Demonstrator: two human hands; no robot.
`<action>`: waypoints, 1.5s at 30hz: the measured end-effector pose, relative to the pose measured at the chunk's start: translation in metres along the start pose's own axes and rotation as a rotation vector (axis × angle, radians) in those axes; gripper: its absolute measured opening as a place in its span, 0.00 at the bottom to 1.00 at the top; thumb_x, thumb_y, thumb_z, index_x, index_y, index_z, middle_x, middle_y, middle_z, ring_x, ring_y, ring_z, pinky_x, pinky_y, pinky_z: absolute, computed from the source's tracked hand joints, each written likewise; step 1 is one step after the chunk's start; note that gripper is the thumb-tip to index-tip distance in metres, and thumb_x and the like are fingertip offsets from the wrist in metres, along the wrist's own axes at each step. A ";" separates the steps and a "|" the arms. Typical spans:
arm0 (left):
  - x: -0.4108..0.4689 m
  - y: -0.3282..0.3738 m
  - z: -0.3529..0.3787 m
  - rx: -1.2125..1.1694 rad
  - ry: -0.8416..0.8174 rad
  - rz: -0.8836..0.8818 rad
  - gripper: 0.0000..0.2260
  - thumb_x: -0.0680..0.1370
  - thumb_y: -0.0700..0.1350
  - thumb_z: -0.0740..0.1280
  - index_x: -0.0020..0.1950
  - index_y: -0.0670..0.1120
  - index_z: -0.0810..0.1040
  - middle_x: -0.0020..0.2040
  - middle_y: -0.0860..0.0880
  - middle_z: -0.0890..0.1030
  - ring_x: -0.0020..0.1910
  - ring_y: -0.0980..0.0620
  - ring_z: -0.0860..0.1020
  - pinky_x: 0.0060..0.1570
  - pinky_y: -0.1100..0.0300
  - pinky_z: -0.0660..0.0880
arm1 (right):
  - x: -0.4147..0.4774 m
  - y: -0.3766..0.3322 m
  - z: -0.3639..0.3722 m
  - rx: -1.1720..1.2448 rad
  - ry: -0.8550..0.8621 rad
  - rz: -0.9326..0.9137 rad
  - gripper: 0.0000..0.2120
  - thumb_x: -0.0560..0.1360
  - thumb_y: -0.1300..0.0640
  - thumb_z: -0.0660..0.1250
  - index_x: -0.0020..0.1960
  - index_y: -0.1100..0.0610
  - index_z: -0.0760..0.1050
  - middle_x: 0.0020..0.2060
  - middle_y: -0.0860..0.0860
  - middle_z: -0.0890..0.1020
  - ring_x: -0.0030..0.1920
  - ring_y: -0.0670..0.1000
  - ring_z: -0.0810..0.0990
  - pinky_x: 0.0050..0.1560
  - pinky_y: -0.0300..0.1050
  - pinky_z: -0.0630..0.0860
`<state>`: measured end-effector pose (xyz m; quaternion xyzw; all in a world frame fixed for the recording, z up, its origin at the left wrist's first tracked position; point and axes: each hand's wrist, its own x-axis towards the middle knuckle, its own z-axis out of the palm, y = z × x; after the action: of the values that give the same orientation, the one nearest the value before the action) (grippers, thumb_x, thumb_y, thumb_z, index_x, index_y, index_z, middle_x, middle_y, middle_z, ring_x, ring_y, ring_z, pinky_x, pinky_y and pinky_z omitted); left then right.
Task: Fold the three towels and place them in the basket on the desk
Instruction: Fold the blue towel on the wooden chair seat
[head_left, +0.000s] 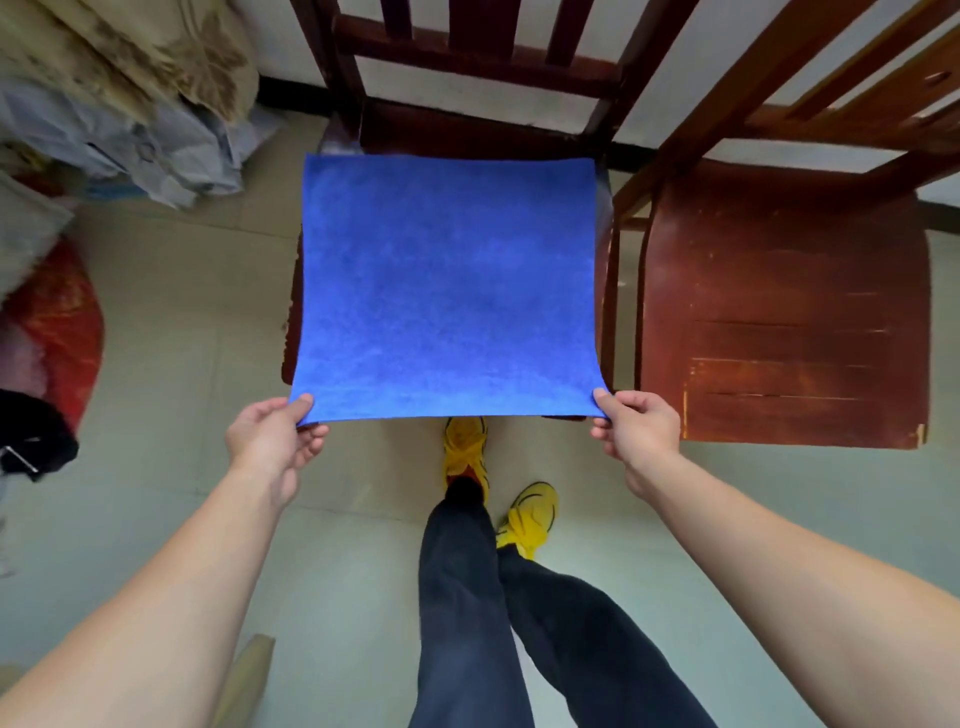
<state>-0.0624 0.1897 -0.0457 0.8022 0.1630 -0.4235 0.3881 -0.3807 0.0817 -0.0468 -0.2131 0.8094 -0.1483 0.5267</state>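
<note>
**At 12 o'clock from both hands: one blue towel, spread flat and unfolded**

Straight ahead of you the blue towel (447, 286) covers the seat of the dark chair (467, 132). It seems to lie on the seat, with only its near edge lifted. Your left hand (272, 434) pinches the near corner at about 7 o'clock of the cloth, thumb on top and fingers curled beneath. Your right hand (639, 431) pinches the matching corner at about 5 o'clock in the same way. The hands are well apart, with the whole near edge stretched between them.

The towel looks close to square, so no long axis can be told. What matters is that the free far edge lies at 12 o'clock, directly away from you — and parallel to the edge you hold. Neither hand is nearer to it, because the grip is even on both sides. The likely next move is to carry both corners forward together to meet that far edge, keeping the hands level so the fold lands square.

A second chair (779, 312) stands bare at 3 o'clock, just beside the first, and a heap of clothes (130, 104) lies at 10 o'clock. The basket, the tabletop and the other two towels are not in view, so the task looks to be in its early part.
</note>
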 end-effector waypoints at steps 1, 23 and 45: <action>-0.009 0.004 -0.003 -0.006 0.003 0.015 0.09 0.77 0.38 0.68 0.46 0.47 0.69 0.38 0.44 0.77 0.18 0.57 0.76 0.21 0.68 0.73 | -0.007 -0.004 -0.005 0.019 -0.004 -0.003 0.10 0.74 0.57 0.72 0.50 0.57 0.73 0.31 0.55 0.79 0.23 0.46 0.76 0.21 0.34 0.68; 0.048 0.187 0.106 -0.260 -0.326 -0.145 0.10 0.81 0.38 0.58 0.40 0.41 0.72 0.36 0.46 0.81 0.35 0.52 0.82 0.38 0.66 0.78 | 0.070 -0.199 0.064 0.422 -0.377 0.103 0.07 0.81 0.57 0.58 0.46 0.55 0.73 0.38 0.50 0.86 0.38 0.46 0.86 0.29 0.34 0.74; 0.103 0.191 0.155 1.297 -0.100 0.865 0.13 0.76 0.46 0.67 0.60 0.48 0.78 0.59 0.41 0.74 0.57 0.37 0.75 0.54 0.48 0.73 | 0.095 -0.217 0.149 -1.249 -0.098 -0.856 0.09 0.74 0.53 0.68 0.53 0.50 0.80 0.54 0.52 0.78 0.58 0.57 0.73 0.48 0.48 0.70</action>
<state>0.0250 -0.0581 -0.0890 0.8410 -0.4619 -0.2808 -0.0209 -0.2368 -0.1561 -0.0805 -0.7735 0.5654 0.1557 0.2402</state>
